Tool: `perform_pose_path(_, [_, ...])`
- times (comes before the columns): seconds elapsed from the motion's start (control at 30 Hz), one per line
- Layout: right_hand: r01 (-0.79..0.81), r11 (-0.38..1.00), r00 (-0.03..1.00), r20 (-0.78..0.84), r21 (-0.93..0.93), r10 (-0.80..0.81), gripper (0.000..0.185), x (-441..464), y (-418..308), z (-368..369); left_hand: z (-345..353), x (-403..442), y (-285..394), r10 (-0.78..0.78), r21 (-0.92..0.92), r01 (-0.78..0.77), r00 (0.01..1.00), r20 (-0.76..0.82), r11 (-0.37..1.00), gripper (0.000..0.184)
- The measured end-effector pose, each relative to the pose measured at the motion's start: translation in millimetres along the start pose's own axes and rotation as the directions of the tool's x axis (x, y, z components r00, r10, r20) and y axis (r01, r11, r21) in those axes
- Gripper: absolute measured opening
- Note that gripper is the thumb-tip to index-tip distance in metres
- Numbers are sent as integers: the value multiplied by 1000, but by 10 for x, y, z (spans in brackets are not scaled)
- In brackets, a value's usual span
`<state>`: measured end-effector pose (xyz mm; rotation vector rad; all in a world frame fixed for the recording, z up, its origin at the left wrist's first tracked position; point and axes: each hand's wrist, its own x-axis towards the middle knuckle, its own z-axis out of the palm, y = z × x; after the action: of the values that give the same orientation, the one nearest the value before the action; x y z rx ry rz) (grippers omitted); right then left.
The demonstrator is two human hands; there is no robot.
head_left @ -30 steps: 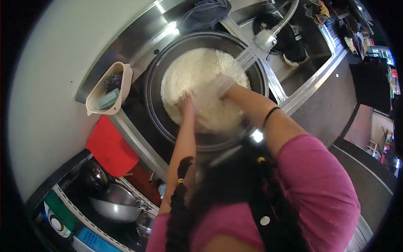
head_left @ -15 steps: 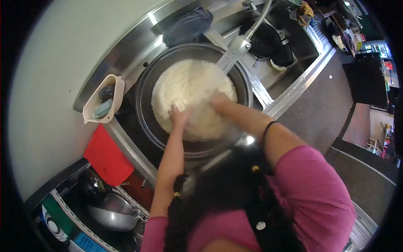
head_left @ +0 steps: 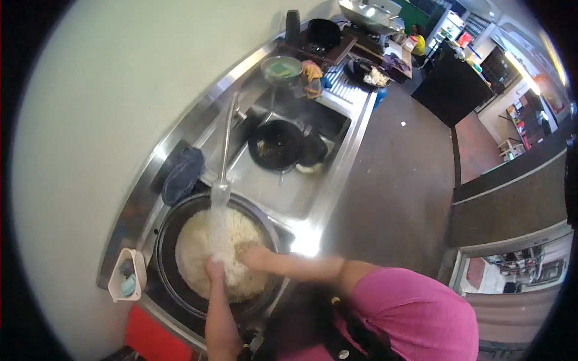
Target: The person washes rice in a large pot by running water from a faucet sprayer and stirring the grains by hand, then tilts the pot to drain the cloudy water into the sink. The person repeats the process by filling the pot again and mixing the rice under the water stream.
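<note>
Inside the pot [head_left: 167,256], left hand [head_left: 215,269] and right hand [head_left: 255,256] touch rice [head_left: 194,245]; whether the fingers are clenched cannot be determined.

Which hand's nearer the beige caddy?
Left. The left hand is at the rice, on the side toward the beige caddy; the right hand is also at the rice, farther from it.

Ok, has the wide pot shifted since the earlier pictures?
No, not visibly: the wide pot still has its rim right beside the small hole in the steel sink ledge; the camera view has swung.
</note>
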<state>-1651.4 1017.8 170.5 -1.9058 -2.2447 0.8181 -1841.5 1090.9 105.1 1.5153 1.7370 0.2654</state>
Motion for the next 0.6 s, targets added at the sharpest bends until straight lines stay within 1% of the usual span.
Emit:
perform_pose_path(0.03, [11, 999, 999, -46, 53, -9, 28, -93, 22, -69, 161, 328, -257, -15, -70, 17, 999, 37, 997, 35])
perform_pose_path(0.07, [6, 999, 998, -63, 48, -3, 28, -144, 81, -20, 321, 647, -506, -29, -139, 39, 997, 75, 989, 30])
perform_pose_path(0.1, [74, 997, 989, -128, -11, -74, 29, -152, 214, 60, 469, 939, -715, -44, -205, 66, 993, 112, 976, 26])
perform_pose_path(0.13, [134, 988, 972, -183, -76, -145, 30, -168, 295, 102, 634, 1296, -867, -9, -266, 120, 923, 384, 957, 26])
perform_pose_path(0.17, [119, 989, 971, -197, -84, -133, 30, -194, 312, 13, 761, 1575, -927, 30, -287, 206, 764, 645, 935, 27])
perform_pose_path(0.2, [107, 991, 994, -27, -81, -110, 30, -238, 268, -126, 811, 1703, -807, 63, -259, 283, 554, 830, 923, 28])
perform_pose_path(0.23, [97, 992, 986, 144, -76, -85, 30, -295, 271, -204, 895, 1704, -682, 72, -259, 271, 550, 832, 927, 28])
perform_pose_path(0.27, [94, 992, 987, 137, -79, -82, 30, -346, 328, -172, 904, 1613, -553, 89, -289, 120, 783, 615, 950, 28])
perform_pose_path(0.3, [127, 992, 991, 50, 4, -127, 28, -355, 379, -99, 816, 1456, -335, 125, -273, -33, 937, 326, 961, 27])
perform_pose_path(0.33, [175, 980, 984, -40, 92, -172, 27, -326, 379, -24, 636, 1246, 16, 51, -35, -41, 932, 358, 999, 30])
perform_pose_path(0.37, [190, 977, 981, -48, 98, -186, 27, -295, 331, 23, 401, 949, 490, -23, 219, -68, 921, 388, 973, 34])
perform_pose_path(0.4, [180, 983, 981, 66, 26, -181, 26, -265, 324, 56, 120, 571, 1081, -97, 442, -107, 904, 416, 891, 37])
perform_pose_path(0.43, [169, 984, 971, 179, -52, -157, 25, -256, 373, 30, 142, 650, 1036, -92, 442, -111, 906, 413, 890, 37])
perform_pose_path(0.47, [166, 985, 973, 174, -57, -154, 25, -289, 406, -54, 164, 758, 927, -31, 421, -190, 884, 466, 887, 36])
perform_pose_path(0.5, [215, 975, 970, 132, -55, -206, 21, -349, 406, -164, 225, 838, 899, 30, 393, -269, 855, 518, 880, 35])
perform_pose_path(0.53, [264, 963, 961, 92, -45, -259, 18, -408, 393, -192, 220, 800, 947, 27, 395, -270, 853, 522, 878, 35])
perform_pose_path(0.57, [263, 964, 961, 95, -31, -259, 18, -399, 406, -123, 147, 722, 962, 9, 81, -59, 861, 509, 995, 36])
perform_pose_path(0.6, [246, 969, 967, 73, -2, -245, 16, -352, 400, -52, 91, 627, 964, -19, -247, 162, 867, 498, 955, 38])
